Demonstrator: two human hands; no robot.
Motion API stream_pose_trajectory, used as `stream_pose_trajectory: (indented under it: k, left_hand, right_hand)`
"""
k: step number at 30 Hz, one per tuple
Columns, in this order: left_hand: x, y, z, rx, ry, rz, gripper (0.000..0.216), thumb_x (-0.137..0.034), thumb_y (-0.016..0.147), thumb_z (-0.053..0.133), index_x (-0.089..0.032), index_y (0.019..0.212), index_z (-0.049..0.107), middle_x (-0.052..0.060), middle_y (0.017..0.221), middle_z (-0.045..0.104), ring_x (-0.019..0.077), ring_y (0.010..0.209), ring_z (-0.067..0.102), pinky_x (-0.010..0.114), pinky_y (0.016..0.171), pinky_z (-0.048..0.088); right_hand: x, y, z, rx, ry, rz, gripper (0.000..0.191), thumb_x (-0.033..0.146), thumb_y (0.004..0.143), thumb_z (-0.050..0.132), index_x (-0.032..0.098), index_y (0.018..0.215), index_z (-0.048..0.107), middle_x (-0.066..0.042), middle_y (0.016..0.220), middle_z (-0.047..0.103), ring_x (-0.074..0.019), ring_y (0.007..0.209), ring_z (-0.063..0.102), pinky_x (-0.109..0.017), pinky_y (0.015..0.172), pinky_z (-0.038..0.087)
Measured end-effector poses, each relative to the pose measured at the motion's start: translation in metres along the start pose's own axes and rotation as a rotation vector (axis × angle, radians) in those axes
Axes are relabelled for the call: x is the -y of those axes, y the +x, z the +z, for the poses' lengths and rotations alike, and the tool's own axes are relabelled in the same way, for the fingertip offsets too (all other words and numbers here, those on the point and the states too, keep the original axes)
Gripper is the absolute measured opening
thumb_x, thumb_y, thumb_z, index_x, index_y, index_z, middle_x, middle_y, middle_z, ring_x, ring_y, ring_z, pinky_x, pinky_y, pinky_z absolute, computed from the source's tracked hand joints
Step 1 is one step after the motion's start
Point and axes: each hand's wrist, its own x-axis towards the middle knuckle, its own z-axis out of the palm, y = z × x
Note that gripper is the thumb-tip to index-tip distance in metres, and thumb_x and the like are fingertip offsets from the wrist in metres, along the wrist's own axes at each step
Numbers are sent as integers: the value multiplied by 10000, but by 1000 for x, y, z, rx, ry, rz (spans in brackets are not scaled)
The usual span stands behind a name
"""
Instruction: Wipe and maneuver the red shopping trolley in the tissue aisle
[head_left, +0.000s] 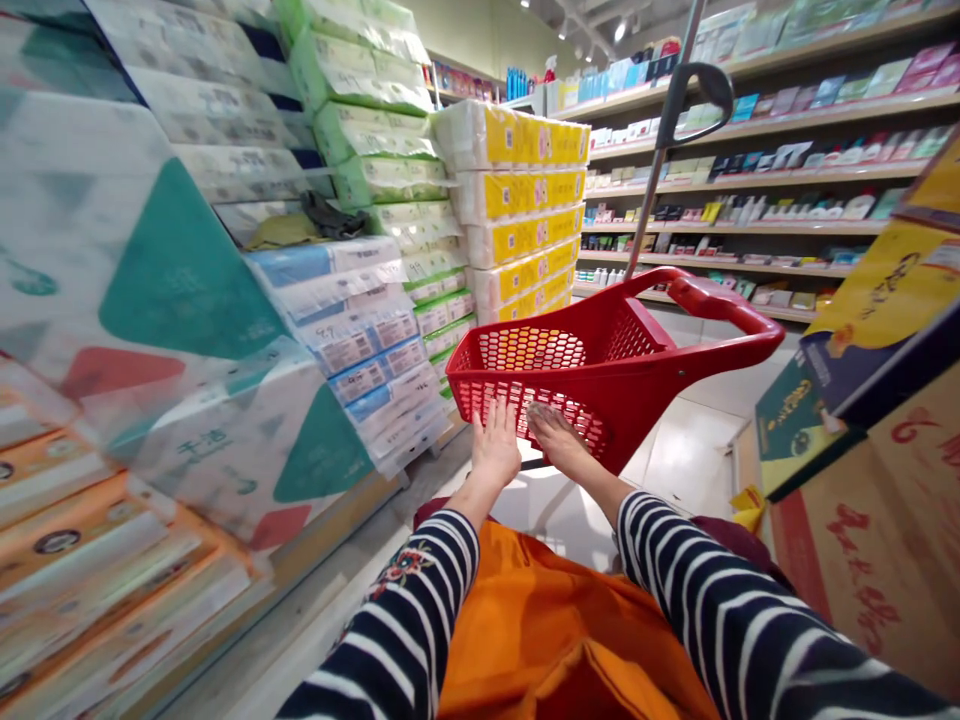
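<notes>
The left hand [496, 447] was open and flat, fingers straight and close together, its fingertips against the near mesh wall of a red shopping basket [600, 345]. Just beside it the right hand [553, 432] was likewise spread flat against the same wall, fingers extended and a little blurred, so whether the palm itself pressed on the plastic could not be told. Neither hand gripped anything. Both arms wore navy-and-white striped sleeves [720, 590], and an orange garment [540, 620] lay between them at the bottom of the view. The basket stood directly ahead on the pale floor [690, 450] of the aisle, its hollow showing honeycomb mesh, its thick red handle [724, 305] curving round the far right side and a grey pull handle [679, 110] rising steeply from behind it. To the left, stacked packs of paper goods lined the aisle: large white packs with teal triangles [180, 290] nearest, blue-labelled packs [360, 340] beyond, then green packs [375, 120] and a tall column of yellow packs [525, 200]. To the right sat brown cartons [892, 530] printed in red, with a yellow box [892, 290] on top. Long shelves [750, 175] of small goods ran across the back.
</notes>
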Motion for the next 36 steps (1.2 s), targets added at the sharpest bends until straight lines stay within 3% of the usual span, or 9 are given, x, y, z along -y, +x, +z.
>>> stream_pose_trajectory:
  k: [4,9,12,18,24,31,36]
  left_hand:
    - [5,-3,10,30,-24,-2,696,-183,773,389,-77,1429,181,119,1524,104,240,1400,79,515,1112,118]
    - [16,-1,13,51,-45,-61,728,-182,749,424,-72,1427,182,121,1525,101,240,1401,65,513,1115,102]
    - [23,3,11,54,-59,-97,753,-176,736,431,-68,1430,160,115,1529,75,243,1402,57,512,1115,108]
    - [32,1,12,47,-54,-97,749,-197,744,423,-76,1433,155,112,1529,89,239,1402,55,505,1116,120]
    - [42,-3,25,70,-63,-122,726,-195,758,420,-82,1430,169,118,1526,103,245,1399,81,513,1110,137]
    - [60,4,18,69,-93,-176,769,-196,729,451,-46,1426,161,135,1524,99,251,1400,73,506,1113,114]
    - [74,4,12,76,-96,-192,766,-189,734,441,-70,1431,148,128,1526,81,252,1400,73,514,1110,115]
  right_hand:
    - [8,0,2,26,-14,-39,425,85,832,433,106,1246,523,-144,1329,493,-260,1317,317,-455,1084,262]
    - [2,52,-35,-148,-18,-106,462,72,859,395,152,1310,459,-98,1392,429,-248,1352,245,-458,1096,245]
    - [-2,79,-45,-186,-30,-91,470,50,858,375,134,1313,453,-99,1404,413,-254,1357,226,-465,1099,239]
    - [12,66,-18,-41,-21,-107,443,63,852,387,74,1285,478,-147,1370,443,-284,1320,302,-482,1085,264]
    - [29,46,3,145,31,-76,399,69,852,382,122,1206,558,-159,1309,503,-249,1282,378,-461,1045,336]
    - [37,114,-28,-41,25,-149,443,117,878,391,116,1317,445,-110,1434,362,-277,1358,215,-455,1102,237]
    - [39,129,-20,-8,40,-141,447,83,862,382,98,1301,460,-126,1403,405,-275,1348,244,-477,1105,220]
